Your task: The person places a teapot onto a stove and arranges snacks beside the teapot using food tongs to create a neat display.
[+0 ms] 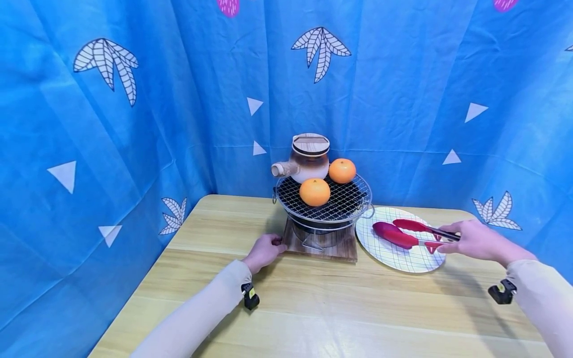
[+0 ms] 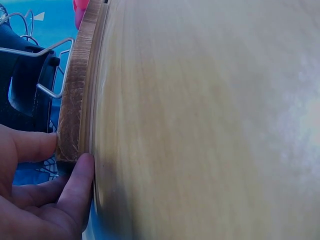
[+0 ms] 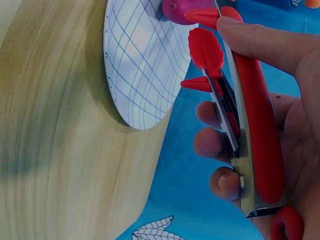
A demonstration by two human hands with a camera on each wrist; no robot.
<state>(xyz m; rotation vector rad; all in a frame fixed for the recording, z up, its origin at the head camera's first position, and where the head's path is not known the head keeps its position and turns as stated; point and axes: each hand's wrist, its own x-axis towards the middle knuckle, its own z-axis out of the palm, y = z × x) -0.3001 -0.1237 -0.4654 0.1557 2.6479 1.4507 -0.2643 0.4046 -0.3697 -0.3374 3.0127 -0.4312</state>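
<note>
My left hand (image 1: pixel 263 252) pinches the near left corner of a dark wooden board (image 2: pixel 75 95), thumb on top and fingertips at its edge. A round charcoal grill with a wire rack (image 1: pixel 333 211) stands on that board. At the right, my right hand (image 1: pixel 479 241) grips red-and-steel kitchen tongs (image 3: pixel 262 130) by the handles. Their red heads hang over the checked plate (image 1: pixel 418 263), spread apart. One head overlaps a purple-red oblong vegetable or fruit (image 1: pixel 380 228) on the plate; whether they touch cannot be told.
On the rack sit a clay teapot (image 1: pixel 312 171) with a wooden lid and side handle, one orange fruit (image 1: pixel 315 193) in front and another orange fruit (image 1: pixel 342 171) behind. A blue patterned curtain (image 1: pixel 385 99) hangs behind the light wooden table (image 1: pixel 313 308).
</note>
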